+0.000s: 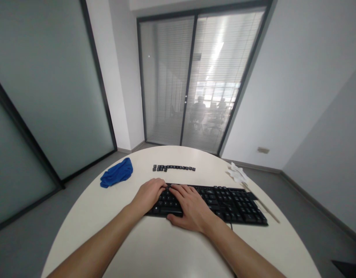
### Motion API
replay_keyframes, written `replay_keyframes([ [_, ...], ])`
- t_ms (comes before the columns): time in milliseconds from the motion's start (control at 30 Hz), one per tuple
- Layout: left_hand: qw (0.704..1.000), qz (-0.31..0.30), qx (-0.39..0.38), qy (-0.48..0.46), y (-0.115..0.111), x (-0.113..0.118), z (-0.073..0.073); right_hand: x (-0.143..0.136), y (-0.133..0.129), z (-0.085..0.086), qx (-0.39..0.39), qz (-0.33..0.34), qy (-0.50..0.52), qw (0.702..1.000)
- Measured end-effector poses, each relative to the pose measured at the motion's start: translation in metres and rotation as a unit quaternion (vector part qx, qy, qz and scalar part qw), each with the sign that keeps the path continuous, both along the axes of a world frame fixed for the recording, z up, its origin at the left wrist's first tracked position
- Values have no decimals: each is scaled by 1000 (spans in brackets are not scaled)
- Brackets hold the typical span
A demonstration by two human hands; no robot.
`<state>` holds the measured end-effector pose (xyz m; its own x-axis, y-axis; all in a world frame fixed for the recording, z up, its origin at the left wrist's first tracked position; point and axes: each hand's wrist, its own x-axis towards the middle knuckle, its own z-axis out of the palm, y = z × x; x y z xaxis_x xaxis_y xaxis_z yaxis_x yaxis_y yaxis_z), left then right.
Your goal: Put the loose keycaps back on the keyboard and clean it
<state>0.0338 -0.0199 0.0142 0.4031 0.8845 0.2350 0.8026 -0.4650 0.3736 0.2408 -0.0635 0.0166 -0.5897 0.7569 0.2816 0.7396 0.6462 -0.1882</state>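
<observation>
A black keyboard lies on the round white table, its cable running off the near edge. My left hand rests over its upper left end, thumb and forefinger drawn together at the top key rows; whatever they pinch is too small to make out. My right hand lies across the left half of the keys. Its fingers stretch toward the left fingertips, and its thumb is spread apart by the near edge, close to the space bar. Beyond the keyboard, several loose black keycaps form a row, with a short second row at its left.
A crumpled blue cloth lies at the table's left. On the right are a crumpled white tissue and a thin wooden stick beside the keyboard. Glass partitions and a white wall stand beyond the table.
</observation>
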Motion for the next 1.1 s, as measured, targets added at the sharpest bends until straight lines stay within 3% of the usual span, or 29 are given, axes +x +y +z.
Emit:
replay_keyframes([
  [200,999,-32,9,36,-3,2,5,-1,-1,2,-11,7,1,1000],
  [500,997,-5,-28,-67,9,-7,-6,-2,0,0,-18,-6,-19,1000],
  [800,998,-44,-32,-9,8,-15,4,-3,1,2,-31,-20,-22,999],
  [1100,998,-49,-29,-9,6,-16,-2,-4,2,-1,-23,-16,-2,1000],
])
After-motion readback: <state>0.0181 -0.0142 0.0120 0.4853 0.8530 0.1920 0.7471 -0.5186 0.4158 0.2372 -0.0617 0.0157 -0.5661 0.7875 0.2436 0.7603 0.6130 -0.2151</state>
